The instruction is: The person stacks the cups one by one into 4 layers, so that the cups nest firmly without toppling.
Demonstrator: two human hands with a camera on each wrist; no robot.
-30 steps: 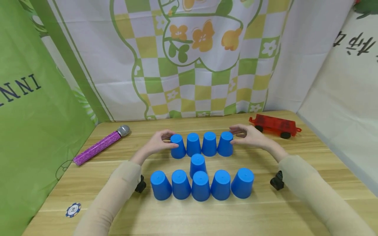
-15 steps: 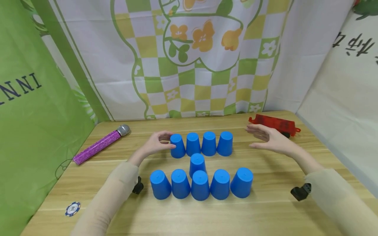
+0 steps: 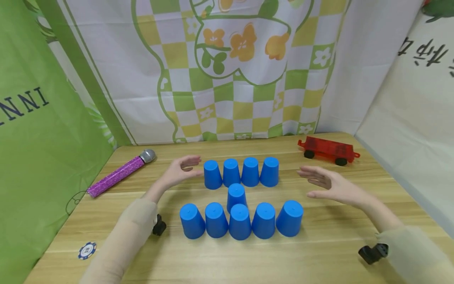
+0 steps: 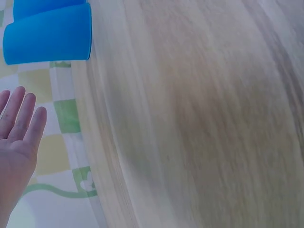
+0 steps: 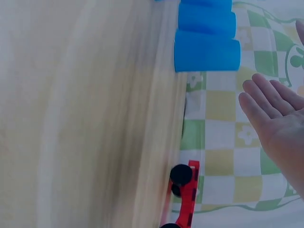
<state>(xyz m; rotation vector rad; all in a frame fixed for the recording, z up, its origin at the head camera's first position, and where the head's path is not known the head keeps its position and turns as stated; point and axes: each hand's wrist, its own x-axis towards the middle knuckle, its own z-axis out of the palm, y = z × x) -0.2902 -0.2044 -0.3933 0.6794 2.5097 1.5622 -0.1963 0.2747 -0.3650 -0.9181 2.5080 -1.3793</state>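
- Withdrawn from back-row blue cups (image 3: pixel 250 172): left grip (image 3: pixel 174 173) and right grip (image 3: pixel 336 187), thumbs and fingers apart.
- Standing upright between, nearer the left grip.

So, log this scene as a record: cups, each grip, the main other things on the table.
Back row: four blue cups
Centre: one blue cup
Front row: five blue cups
Cup pose: all upside down
Left grip: holds nothing, left of back row
Right grip: holds nothing, right of back row
Far left: purple microphone
Near left: poker chip
Far right: red toy wagon
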